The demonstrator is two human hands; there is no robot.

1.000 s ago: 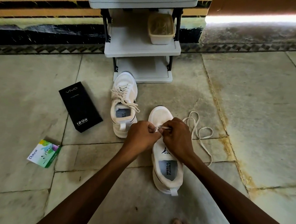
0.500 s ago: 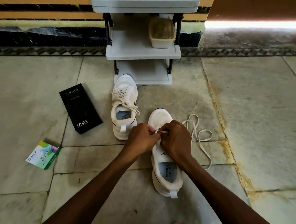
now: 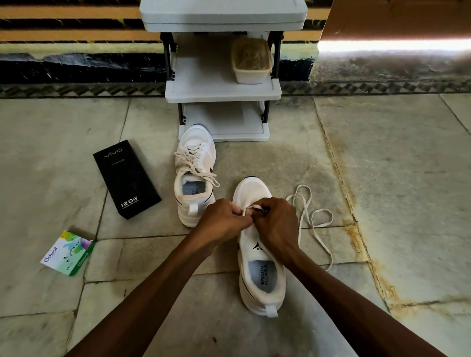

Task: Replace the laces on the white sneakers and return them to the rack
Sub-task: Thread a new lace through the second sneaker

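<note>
While the left hand [image 3: 222, 218] and right hand [image 3: 279, 225] are pinching the lace [image 3: 255, 207] atop the unlaced sneaker [image 3: 261, 286], its looped tail [image 3: 321, 224], right of that sneaker, is probably risking knotting when pulled.

We see a floor [image 3: 392, 186] of pale stone slabs, stained rust-brown along the joints on the right. A grey rack [image 3: 224, 11] stands on it by the wall, and a tub [image 3: 251, 63] sits at the right end of its middle shelf [image 3: 206, 92]. A laced sneaker [image 3: 194, 159] rests with its toe at the foot of the rack. Just right of it and nearer us stands the other sneaker [image 3: 261, 286], heel toward us. A loose lace [image 3: 315, 224] trails in loops over the floor on that sneaker's right side. Left of the sneakers we find a black box [image 3: 126, 178] lying flat and, nearer us and apart from it, a green packet [image 3: 68, 252].
</note>
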